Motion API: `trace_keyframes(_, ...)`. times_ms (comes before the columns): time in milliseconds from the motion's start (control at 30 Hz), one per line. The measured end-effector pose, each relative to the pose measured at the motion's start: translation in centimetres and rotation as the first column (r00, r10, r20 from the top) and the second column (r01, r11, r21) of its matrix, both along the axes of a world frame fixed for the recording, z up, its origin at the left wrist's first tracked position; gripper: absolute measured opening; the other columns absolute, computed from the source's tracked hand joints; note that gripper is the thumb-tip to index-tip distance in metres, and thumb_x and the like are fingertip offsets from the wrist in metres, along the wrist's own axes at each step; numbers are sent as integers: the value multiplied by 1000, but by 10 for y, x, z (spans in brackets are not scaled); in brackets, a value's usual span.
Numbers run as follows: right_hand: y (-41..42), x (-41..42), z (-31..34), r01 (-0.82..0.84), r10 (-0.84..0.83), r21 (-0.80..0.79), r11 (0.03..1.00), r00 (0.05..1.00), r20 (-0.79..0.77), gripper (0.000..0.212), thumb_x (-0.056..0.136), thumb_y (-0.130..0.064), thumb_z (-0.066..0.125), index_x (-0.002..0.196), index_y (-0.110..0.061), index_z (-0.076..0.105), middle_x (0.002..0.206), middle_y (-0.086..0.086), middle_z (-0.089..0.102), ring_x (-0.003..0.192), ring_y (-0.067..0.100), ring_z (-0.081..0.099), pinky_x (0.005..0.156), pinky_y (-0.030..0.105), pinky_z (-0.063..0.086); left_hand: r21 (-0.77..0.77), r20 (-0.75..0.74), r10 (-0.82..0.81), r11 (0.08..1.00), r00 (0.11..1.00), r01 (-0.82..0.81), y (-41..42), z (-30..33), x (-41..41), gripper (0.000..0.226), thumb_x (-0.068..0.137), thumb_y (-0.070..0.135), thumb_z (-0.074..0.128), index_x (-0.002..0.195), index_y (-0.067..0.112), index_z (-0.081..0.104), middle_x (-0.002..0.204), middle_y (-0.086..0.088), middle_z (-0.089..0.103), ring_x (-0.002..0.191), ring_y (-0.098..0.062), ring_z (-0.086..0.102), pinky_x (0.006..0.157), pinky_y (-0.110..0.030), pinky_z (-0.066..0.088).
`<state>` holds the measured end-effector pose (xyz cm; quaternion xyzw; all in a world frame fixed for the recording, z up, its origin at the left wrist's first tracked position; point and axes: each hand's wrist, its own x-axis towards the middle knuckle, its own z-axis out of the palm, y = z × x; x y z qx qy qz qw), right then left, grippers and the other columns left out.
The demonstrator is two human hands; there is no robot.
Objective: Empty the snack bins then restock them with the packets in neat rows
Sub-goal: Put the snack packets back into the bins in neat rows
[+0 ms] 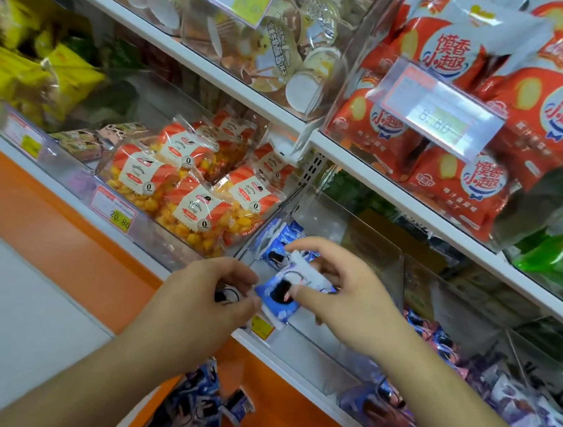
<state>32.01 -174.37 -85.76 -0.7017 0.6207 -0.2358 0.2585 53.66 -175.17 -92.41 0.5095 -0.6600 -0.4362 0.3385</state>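
Observation:
My right hand (351,299) pinches small blue-and-white snack packets (282,292) at the front of a clear plastic bin (367,235) on the lowest shelf. My left hand (207,292) is curled beside it and grips another small dark-printed packet (227,296), mostly hidden by the fingers. A few more blue packets (281,237) stand at the bin's left rear corner. The rest of the bin looks bare. A heap of similar packets (196,408) lies below, between my forearms.
Left of the bin is a bin of orange Hollow Crisp bags (190,184) with a price tag (115,211). Right bins hold mixed blue and purple packets (497,389). Above, red bags (490,106) and cup snacks (289,42) fill the upper shelf. Orange base panel (48,225) runs below.

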Motion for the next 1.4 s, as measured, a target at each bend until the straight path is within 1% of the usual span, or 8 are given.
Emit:
trace_keyframes(200, -60, -18, -70, 296, -288, -28, 955, 945, 156, 29, 87, -10, 81, 90, -28, 59, 91, 11, 71, 71, 37, 73, 68, 58, 62, 65, -59, 30, 998, 998, -26, -2, -4, 3, 22, 99, 30, 66, 116, 44, 62, 107, 23, 64, 82, 13, 62, 56, -6, 46)
trace_keyframes(367, -97, -15, -107, 330, -338, -107, 938, 938, -74, 28, 84, -21, 87, 89, -26, 59, 84, -3, 68, 66, 20, 58, 59, 31, 44, 83, -37, 8, 997, 999, -4, -2, -7, 2, 22, 99, 30, 66, 115, 44, 61, 111, 24, 62, 69, 5, 64, 54, -10, 44)
trace_keyframes(567, -111, -16, -126, 272, -348, -237, 933, 852, -391, 25, 86, -27, 81, 97, -32, 60, 100, -5, 59, 93, 23, 60, 74, 40, 57, 86, -23, -14, 996, 1000, 16, -3, -13, 2, 23, 100, 30, 64, 114, 47, 61, 108, 24, 65, 90, -8, 71, 66, -14, 54)
trace_keyframes(767, -112, -14, -123, 231, -339, -269, 935, 802, -491, 25, 88, -31, 79, 104, -31, 60, 106, -4, 46, 104, 21, 50, 74, 37, 51, 101, -83, -55, 993, 995, 63, -4, -10, -1, 27, 98, 21, 63, 116, 41, 62, 91, 8, 65, 48, -4, 56, 44, -13, 39)
trace_keyframes(1033, -105, -14, -117, 273, -323, -186, 944, 882, -343, 32, 87, -22, 82, 107, -26, 58, 112, -3, 42, 98, 19, 53, 84, 35, 51, 93, -69, -82, 992, 994, 88, 0, -8, 5, 36, 97, 17, 64, 118, 46, 59, 117, 23, 61, 72, -2, 68, 56, -13, 50)
trace_keyframes(1200, -97, -18, -112, 273, -321, -182, 945, 881, -346, 33, 88, -27, 82, 112, -27, 59, 112, -3, 41, 96, 17, 53, 79, 32, 48, 97, -91, -84, 991, 992, 93, -1, -6, 6, 39, 98, 15, 64, 119, 47, 58, 121, 23, 60, 59, 5, 63, 52, -13, 46)
trace_keyframes(1333, -90, -20, -103, 307, -349, -172, 936, 873, -341, 36, 87, -30, 82, 115, -29, 60, 115, -4, 44, 98, 15, 54, 86, 35, 54, 57, -101, -79, 995, 992, 85, 0, -6, 7, 44, 97, 18, 68, 121, 52, 55, 125, 29, 55, 92, 5, 68, 62, -13, 53)
trace_keyframes(1400, -83, -18, -94, 338, -381, -203, 919, 892, -243, 26, 90, -20, 76, 110, -27, 62, 113, -3, 48, 95, 16, 58, 85, 32, 52, 44, -137, -71, 996, 988, 78, 0, -6, 8, 47, 96, 18, 71, 122, 53, 53, 125, 28, 54, 92, 2, 68, 61, -12, 55)
